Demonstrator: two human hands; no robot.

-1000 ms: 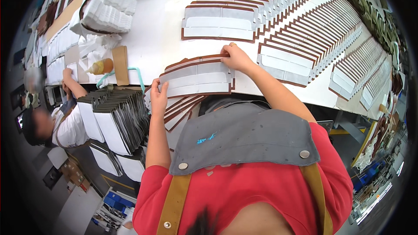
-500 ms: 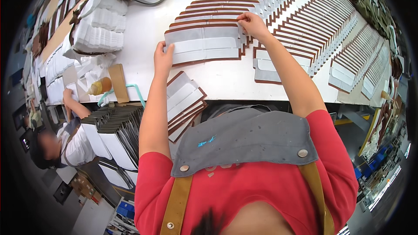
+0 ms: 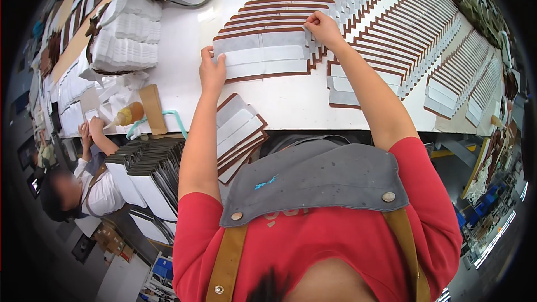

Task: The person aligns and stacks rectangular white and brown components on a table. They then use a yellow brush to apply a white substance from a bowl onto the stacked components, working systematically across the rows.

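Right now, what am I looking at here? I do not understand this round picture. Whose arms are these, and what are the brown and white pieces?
The picture comes from a wide camera worn on a person's head, looking down, so edges bend. The two bare arms are that person's own. The left hand and right hand hold the ends of a flat white panel with brown edges on a white table. Many similar panels lie overlapped in rows; a small stack sits near the apron. A co-worker sits at the left.

Matt brown-edged card panel (image 3: 262, 59)
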